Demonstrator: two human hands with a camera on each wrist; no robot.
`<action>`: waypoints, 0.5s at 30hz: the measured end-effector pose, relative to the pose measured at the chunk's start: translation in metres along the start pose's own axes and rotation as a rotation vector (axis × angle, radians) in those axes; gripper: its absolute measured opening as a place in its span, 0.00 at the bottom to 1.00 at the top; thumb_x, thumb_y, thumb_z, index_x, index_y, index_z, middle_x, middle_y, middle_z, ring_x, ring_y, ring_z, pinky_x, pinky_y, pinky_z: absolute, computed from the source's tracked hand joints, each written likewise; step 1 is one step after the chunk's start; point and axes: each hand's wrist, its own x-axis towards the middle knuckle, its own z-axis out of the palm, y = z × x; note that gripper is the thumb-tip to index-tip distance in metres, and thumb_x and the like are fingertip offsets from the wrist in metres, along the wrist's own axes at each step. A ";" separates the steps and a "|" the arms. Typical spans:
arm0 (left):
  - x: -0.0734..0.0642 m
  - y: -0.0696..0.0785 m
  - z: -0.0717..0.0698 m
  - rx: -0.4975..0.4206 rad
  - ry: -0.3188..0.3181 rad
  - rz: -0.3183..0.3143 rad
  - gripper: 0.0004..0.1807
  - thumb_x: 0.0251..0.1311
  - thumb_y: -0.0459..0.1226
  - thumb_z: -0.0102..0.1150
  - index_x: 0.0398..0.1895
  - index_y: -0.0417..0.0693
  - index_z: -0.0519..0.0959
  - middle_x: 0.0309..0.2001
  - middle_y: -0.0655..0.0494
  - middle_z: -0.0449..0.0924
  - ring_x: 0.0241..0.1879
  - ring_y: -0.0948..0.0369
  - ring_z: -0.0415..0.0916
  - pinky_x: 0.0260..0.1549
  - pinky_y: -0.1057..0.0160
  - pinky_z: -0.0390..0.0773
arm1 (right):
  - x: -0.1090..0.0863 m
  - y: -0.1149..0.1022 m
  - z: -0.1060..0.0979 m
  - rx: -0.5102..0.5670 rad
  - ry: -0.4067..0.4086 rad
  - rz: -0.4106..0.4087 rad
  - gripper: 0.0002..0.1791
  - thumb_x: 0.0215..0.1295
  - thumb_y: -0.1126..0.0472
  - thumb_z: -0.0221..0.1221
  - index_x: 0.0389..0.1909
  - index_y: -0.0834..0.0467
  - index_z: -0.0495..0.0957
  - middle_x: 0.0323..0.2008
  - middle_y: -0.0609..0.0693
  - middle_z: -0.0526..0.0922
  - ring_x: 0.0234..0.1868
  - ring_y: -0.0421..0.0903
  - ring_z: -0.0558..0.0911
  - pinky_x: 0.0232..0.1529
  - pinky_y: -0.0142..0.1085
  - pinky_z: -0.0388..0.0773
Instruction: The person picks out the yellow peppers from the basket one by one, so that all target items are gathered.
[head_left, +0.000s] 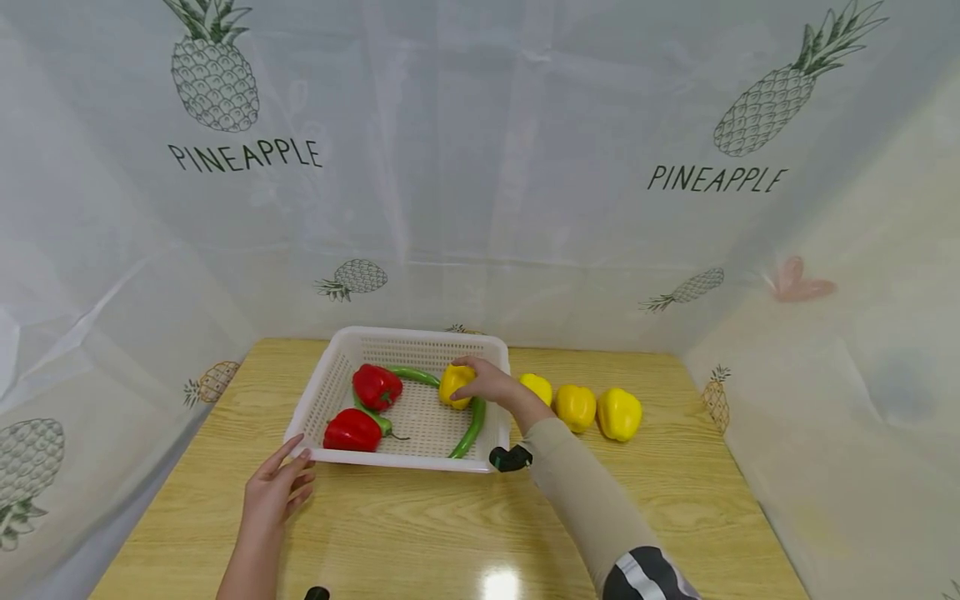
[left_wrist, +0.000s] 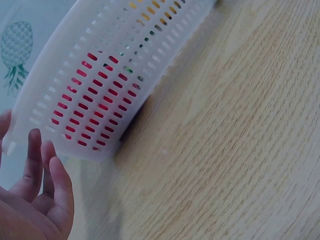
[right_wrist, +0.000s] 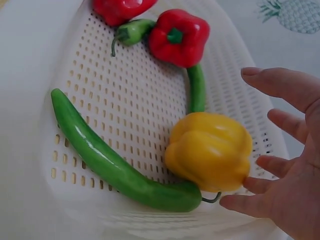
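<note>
A white perforated plastic basket (head_left: 420,460) holds red bell peppers (head_left: 377,387), long green chili peppers (right_wrist: 115,170) and a yellow bell pepper (right_wrist: 209,150). Over the basket's right side, my right hand (head_left: 487,383) reaches to the yellow pepper. Its fingers are spread in the right wrist view, with the thumb apart from the pepper and the lower fingertips close against its side. At the basket's near left corner, my left hand (head_left: 276,490) touches the rim with loosely extended fingers. The left wrist view shows its other fingers (left_wrist: 61,180) free beside the wall.
Several yellow bell peppers (head_left: 619,414) sit in a row right of the basket, partly behind my right forearm. The wooden table (head_left: 405,533) ends at a hanging sheet (head_left: 480,208) printed with pineapples, which also runs along both sides.
</note>
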 end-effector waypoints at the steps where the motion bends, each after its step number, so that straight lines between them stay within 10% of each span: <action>1: 0.000 0.000 0.000 -0.001 -0.003 0.000 0.10 0.62 0.46 0.65 0.40 0.80 0.81 0.28 0.67 0.83 0.29 0.66 0.81 0.32 0.67 0.82 | 0.001 0.001 0.001 0.009 0.004 0.008 0.38 0.57 0.63 0.68 0.69 0.58 0.65 0.72 0.57 0.58 0.68 0.56 0.61 0.67 0.50 0.61; 15: 0.000 0.000 0.000 0.020 0.018 -0.027 0.17 0.59 0.49 0.67 0.52 0.74 0.79 0.30 0.67 0.83 0.31 0.66 0.81 0.35 0.66 0.82 | 0.009 0.005 0.007 0.053 0.023 0.072 0.39 0.56 0.62 0.70 0.69 0.56 0.65 0.72 0.56 0.58 0.67 0.55 0.62 0.67 0.49 0.61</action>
